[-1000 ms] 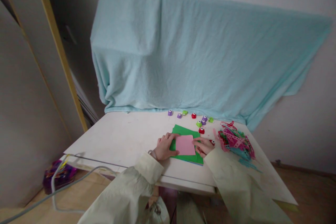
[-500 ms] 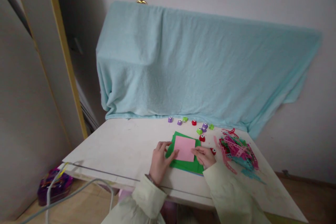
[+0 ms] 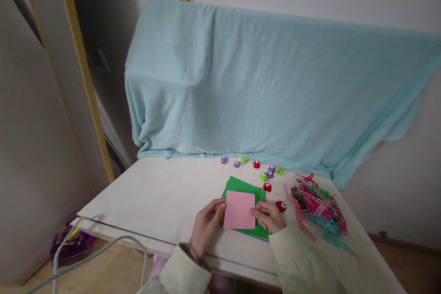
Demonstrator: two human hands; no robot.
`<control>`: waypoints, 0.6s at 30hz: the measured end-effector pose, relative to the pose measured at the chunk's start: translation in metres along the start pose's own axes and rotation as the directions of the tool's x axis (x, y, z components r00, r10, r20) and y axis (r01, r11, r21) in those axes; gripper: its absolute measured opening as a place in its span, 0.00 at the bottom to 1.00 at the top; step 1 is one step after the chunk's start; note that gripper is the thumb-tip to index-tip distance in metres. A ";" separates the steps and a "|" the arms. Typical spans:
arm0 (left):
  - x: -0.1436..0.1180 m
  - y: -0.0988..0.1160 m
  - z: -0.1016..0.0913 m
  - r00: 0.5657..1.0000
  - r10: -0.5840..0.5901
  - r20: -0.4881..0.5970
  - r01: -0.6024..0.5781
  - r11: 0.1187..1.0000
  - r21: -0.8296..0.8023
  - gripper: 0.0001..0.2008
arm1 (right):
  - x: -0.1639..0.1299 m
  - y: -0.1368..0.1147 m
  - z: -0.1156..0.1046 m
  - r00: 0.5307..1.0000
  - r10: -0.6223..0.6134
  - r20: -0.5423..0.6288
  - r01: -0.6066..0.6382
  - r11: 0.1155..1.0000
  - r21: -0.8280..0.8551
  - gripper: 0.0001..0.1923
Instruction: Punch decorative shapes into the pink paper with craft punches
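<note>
Your left hand [image 3: 206, 225] and right hand [image 3: 268, 216] pinch the pink paper [image 3: 239, 210] by its two side edges — it lies between them, squarely over the green sheets [image 3: 245, 185] on the bench [image 3: 161, 193], equally near to both.

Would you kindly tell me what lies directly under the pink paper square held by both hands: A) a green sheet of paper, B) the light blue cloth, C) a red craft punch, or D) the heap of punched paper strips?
A: the pink paper square, pinched between the left hand and right hand, lies over the green sheet of paper.
</note>
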State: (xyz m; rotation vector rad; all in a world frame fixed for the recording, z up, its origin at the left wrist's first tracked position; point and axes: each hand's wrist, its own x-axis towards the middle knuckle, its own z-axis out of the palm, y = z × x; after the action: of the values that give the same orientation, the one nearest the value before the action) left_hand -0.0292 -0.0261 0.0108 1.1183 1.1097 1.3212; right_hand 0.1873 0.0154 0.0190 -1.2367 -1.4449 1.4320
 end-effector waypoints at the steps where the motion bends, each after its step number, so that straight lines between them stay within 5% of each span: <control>1: -0.001 0.002 0.001 1.000 0.000 -0.011 0.000 1.000 0.007 0.19 | -0.001 0.000 0.001 1.000 0.000 0.021 0.000 1.000 -0.011 0.21; 18: -0.007 0.015 0.003 0.997 0.071 -0.043 -0.066 0.992 0.107 0.19 | -0.004 -0.006 0.002 0.996 0.033 0.079 -0.028 0.997 -0.066 0.19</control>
State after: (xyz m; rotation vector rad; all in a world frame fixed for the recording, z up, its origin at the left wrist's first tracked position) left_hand -0.0281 -0.0336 0.0254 1.2176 1.1969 1.3612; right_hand 0.1856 0.0114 0.0254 -1.2587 -1.5436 1.4801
